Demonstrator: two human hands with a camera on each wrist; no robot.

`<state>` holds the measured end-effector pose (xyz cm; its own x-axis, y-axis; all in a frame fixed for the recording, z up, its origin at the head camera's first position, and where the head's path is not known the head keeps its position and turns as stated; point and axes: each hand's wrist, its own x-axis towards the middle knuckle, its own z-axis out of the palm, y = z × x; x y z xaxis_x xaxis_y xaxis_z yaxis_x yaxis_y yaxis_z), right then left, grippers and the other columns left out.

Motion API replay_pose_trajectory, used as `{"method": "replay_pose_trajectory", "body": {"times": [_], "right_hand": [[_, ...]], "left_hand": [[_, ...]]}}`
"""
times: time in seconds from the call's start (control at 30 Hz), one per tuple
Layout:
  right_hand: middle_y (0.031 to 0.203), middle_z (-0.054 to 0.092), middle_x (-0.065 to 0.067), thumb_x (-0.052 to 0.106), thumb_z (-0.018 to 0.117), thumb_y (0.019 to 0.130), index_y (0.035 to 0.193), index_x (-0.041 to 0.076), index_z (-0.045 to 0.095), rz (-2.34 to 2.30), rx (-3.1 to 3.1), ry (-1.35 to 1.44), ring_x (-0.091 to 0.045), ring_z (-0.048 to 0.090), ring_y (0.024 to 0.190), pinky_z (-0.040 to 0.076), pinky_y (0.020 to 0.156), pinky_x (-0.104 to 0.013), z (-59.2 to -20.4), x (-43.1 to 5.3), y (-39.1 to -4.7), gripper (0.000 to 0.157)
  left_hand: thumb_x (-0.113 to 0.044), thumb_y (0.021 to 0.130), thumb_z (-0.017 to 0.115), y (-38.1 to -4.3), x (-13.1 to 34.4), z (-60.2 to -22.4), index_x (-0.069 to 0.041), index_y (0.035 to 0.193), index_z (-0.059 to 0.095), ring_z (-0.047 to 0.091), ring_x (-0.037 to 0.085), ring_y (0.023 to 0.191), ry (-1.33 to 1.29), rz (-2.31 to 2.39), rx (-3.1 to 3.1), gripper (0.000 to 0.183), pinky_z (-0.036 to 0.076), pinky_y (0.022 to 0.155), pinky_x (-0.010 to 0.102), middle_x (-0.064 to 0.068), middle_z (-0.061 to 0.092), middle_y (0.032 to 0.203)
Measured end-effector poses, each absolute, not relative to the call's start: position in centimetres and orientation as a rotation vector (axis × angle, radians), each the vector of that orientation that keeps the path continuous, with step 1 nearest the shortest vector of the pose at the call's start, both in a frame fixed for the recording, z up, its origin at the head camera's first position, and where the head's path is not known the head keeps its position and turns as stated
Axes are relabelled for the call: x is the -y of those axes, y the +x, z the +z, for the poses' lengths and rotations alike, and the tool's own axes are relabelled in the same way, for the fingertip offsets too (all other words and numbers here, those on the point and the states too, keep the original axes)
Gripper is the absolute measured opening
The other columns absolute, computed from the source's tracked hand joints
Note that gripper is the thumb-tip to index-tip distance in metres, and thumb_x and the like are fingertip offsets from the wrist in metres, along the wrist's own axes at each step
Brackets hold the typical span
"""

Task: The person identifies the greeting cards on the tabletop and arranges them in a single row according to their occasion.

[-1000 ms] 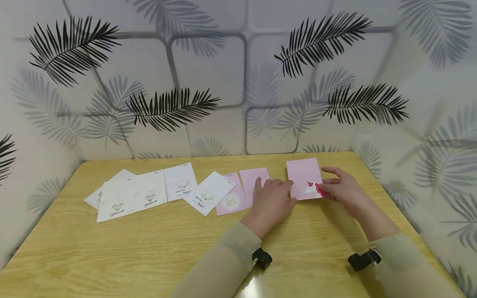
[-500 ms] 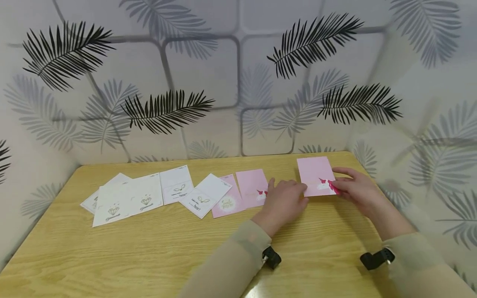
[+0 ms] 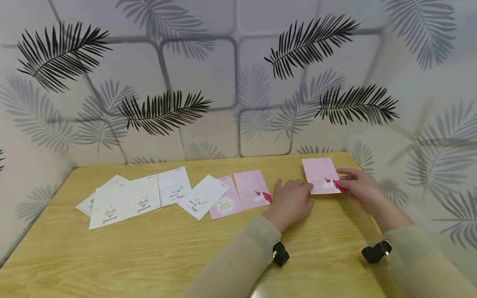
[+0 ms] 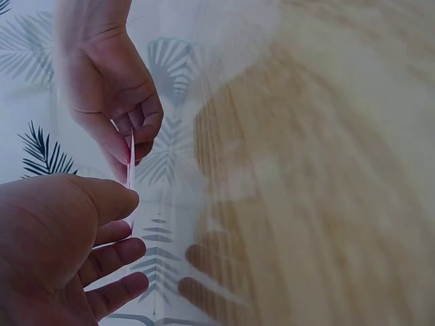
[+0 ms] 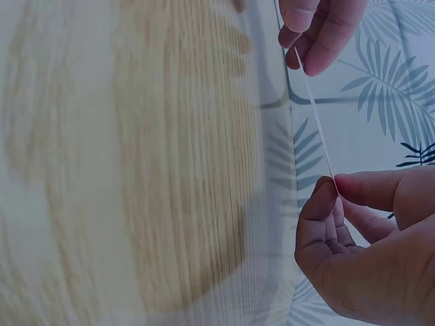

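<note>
A pink card with a unicorn print [image 3: 319, 170] is held up at the right end of the table, tilted toward the head camera. My right hand [image 3: 359, 190] pinches its right edge between thumb and fingers. At the card's lower left edge, my left hand [image 3: 292, 203] pinches it with thumb and forefinger. The left wrist view shows the card [image 4: 132, 159] edge-on between both hands, and so does the right wrist view, where the card [image 5: 317, 115] is a thin white line. A second pink unicorn card [image 3: 250, 186] lies just left of my left hand.
Left along the wooden table [image 3: 149, 256] lie a pink card with gold lettering [image 3: 225, 205], partly covered by a white winged-heart card [image 3: 203, 196], another such card [image 3: 173, 186], and a wide diamond-print card [image 3: 124, 200] over another white card [image 3: 87, 205]. A patterned wall [image 3: 208, 136] stands behind.
Both hands have shifted right with the pink unicorn card, away from the other cards. The second unicorn card, formerly half hidden behind my left hand, now shows more fully. The view has turned slightly.
</note>
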<state>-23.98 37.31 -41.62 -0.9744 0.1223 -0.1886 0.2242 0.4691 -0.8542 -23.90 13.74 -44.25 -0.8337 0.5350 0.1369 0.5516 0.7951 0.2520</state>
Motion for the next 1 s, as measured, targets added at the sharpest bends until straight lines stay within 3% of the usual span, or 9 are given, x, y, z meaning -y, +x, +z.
{"method": "replay_pose_trajectory", "body": {"times": [0.43, 0.57, 0.67, 1.0], "right_hand": [[0.136, 0.055, -0.030, 0.002, 0.064, 0.106, 0.155, -0.015, 0.049, -1.323, -2.782, 0.265, -0.035, 0.051, 0.120, 0.048, 0.080, -0.015, -42.9, -38.6, -25.5, 0.054], [0.144, 0.054, -0.036, 0.004, 0.064, 0.105, 0.153, -0.013, 0.053, -1.262, -2.811, 0.227, -0.044, 0.050, 0.129, 0.050, 0.101, -0.038, -43.2, -39.0, -25.6, 0.052], [0.149, 0.055, -0.037, 0.005, 0.066, 0.105, 0.150, -0.012, 0.057, -1.190, -2.846, 0.192, -0.049, 0.051, 0.136, 0.044, 0.112, -0.058, -43.3, -38.9, -25.5, 0.049], [0.148, 0.058, -0.036, 0.004, 0.064, 0.106, 0.147, -0.010, 0.061, -1.032, -2.875, 0.187, -0.054, 0.055, 0.136, 0.045, 0.115, -0.065, -43.8, -38.7, -25.9, 0.043]], "left_hand": [[-0.046, 0.113, 0.060, -25.0, -15.7, -44.2, -0.032, 0.154, 0.065, 0.055, 0.015, 0.144, -0.921, -0.331, 2.945, 0.044, 0.033, 0.125, 0.058, -0.013, 0.062, 0.154], [-0.049, 0.113, 0.060, -25.1, -16.1, -44.1, -0.032, 0.154, 0.065, 0.055, 0.015, 0.144, -0.934, -0.280, 2.952, 0.045, 0.035, 0.124, 0.058, -0.013, 0.062, 0.153], [-0.052, 0.112, 0.060, -25.2, -16.4, -44.4, -0.033, 0.155, 0.064, 0.055, 0.015, 0.144, -0.932, -0.240, 2.967, 0.047, 0.035, 0.124, 0.057, -0.013, 0.061, 0.154], [-0.056, 0.111, 0.061, -24.3, -16.6, -43.7, -0.034, 0.158, 0.061, 0.051, 0.018, 0.148, -0.926, -0.185, 3.002, 0.052, 0.036, 0.124, 0.057, -0.012, 0.057, 0.158]]}}
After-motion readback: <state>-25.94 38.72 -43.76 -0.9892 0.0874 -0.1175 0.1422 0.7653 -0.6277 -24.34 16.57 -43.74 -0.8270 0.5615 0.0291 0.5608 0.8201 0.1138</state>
